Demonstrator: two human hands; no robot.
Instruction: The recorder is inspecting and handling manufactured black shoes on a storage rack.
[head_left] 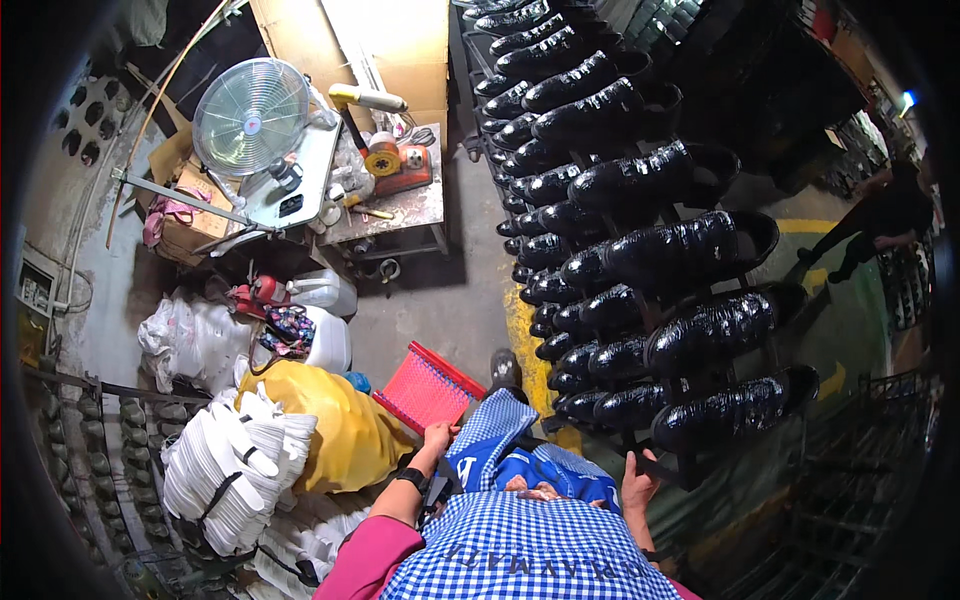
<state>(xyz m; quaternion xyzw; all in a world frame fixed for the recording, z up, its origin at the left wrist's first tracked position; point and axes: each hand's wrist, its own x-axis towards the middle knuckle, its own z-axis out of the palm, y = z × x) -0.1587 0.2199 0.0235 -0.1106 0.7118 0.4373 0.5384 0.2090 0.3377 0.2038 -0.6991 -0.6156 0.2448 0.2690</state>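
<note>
Shoe factory: shoe racks (pixel 640 260), soles (pixel 225 470)

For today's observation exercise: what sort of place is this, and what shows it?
Probably a shoe workshop or factory floor: a tall rack of glossy black shoes, bundled white insoles, and a cluttered workbench with a fan.

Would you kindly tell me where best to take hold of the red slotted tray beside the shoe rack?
Probably by the red tray's near lower edge, coming from below on the person's left. It stands tilted on edge, its raised rim facing the wearer, and the left hand already meets that edge. The right hand is at the rack of glossy black shoes, apart from the tray.
</note>
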